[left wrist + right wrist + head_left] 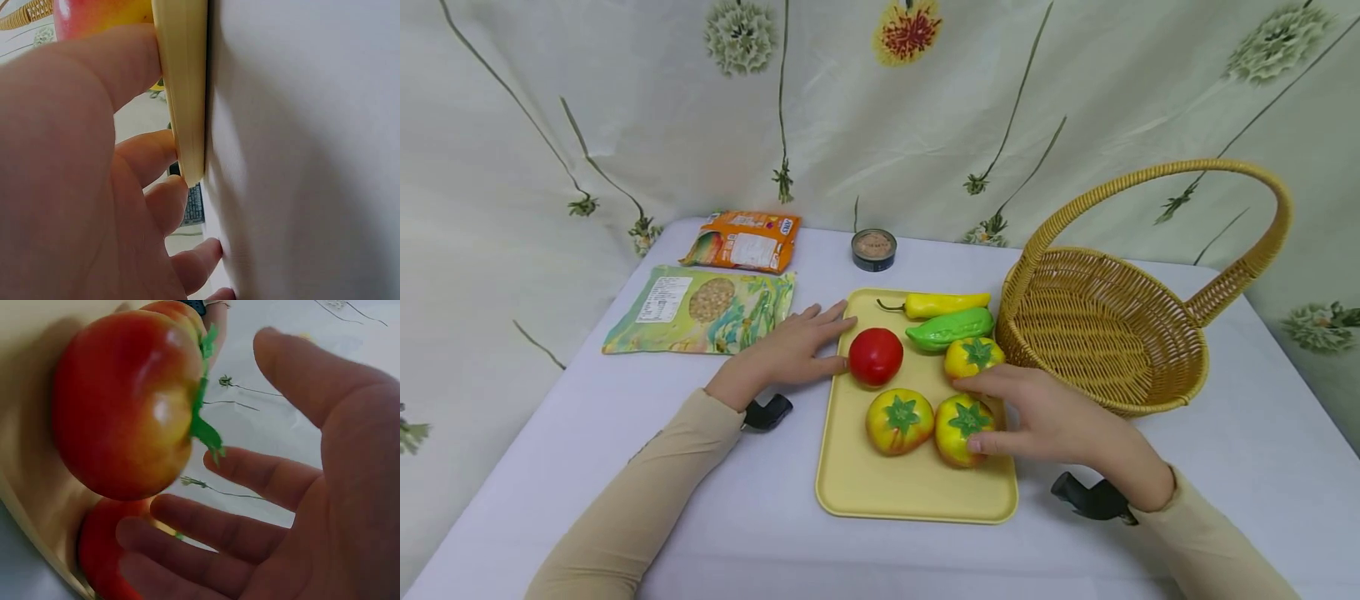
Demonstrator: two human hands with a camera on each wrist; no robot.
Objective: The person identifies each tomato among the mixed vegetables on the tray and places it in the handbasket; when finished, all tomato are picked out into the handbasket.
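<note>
A yellow tray point(880, 493) lies on the white table. My left hand point(793, 343) spreads along its upper left side, thumb and some fingertips at the rim point(182, 94) in the left wrist view. Just right of that thumb sits a red tomato point(876, 357). Three yellow-red tomatoes with green leaf tops occupy the tray: one at centre point(895, 425), one at lower right point(957, 443), one above that point(968, 358). Over the right-hand pair reaches my right hand point(1048, 412); the right wrist view shows its fingers apart beside a tomato point(128, 406), gripping nothing.
A green bumpy vegetable point(950, 330) and a yellow chili pepper point(951, 305) lie at the tray's top. Close on the right stands a wicker basket point(1017, 337) with a tall handle. A small tin point(873, 258), an orange packet point(745, 242) and a green packet point(700, 312) are behind.
</note>
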